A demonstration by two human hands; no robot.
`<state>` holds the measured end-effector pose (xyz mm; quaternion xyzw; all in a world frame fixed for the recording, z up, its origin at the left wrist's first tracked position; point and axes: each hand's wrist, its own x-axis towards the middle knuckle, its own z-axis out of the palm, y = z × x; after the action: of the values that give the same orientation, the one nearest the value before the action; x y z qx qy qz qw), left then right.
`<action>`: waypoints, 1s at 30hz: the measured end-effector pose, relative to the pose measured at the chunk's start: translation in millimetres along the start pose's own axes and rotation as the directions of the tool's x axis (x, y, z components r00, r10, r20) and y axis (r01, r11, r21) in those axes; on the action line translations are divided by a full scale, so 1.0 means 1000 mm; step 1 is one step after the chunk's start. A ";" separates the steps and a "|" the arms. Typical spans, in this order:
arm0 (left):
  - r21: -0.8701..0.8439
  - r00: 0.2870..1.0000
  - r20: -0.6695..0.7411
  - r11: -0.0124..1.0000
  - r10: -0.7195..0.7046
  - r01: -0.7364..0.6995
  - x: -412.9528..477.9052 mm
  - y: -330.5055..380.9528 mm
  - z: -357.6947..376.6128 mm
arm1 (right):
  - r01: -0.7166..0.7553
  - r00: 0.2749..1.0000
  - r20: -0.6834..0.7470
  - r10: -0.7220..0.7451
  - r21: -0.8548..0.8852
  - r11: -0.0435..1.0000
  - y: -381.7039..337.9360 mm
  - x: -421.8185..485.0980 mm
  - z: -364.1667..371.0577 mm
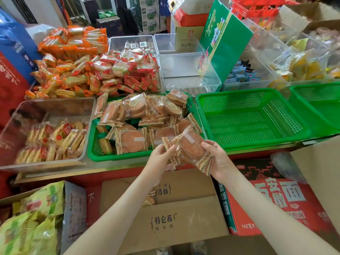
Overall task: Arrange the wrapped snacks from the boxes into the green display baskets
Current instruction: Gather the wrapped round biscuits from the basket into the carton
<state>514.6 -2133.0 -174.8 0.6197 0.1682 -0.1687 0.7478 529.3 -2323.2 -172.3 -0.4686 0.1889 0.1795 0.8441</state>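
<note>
Down in the cardboard box [165, 218], perhaps a pack or two left; hard to tell. Yet to fill: the right green basket [253, 144], bare. Roughly two-thirds full: the left green basket [117, 157]. Just before its front rim, left hand [161, 159] and right hand [219, 160], both pinching a small stack of wrapped biscuits [190, 149].

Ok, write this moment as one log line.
left hand: pinches wrapped snacks | right hand: grips wrapped snacks | where: by green basket rim
</note>
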 end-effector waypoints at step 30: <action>0.126 0.930 0.226 0.956 -0.289 0.266 0.029 -0.072 0.087 | -0.261 0.965 0.027 0.261 -0.011 0.965 0.004 -0.030 -0.154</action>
<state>511.0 -2232.6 -235.4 0.5989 0.1536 -0.3545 0.7015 478.1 -2457.0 -235.5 -0.4402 0.2365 0.2963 0.8139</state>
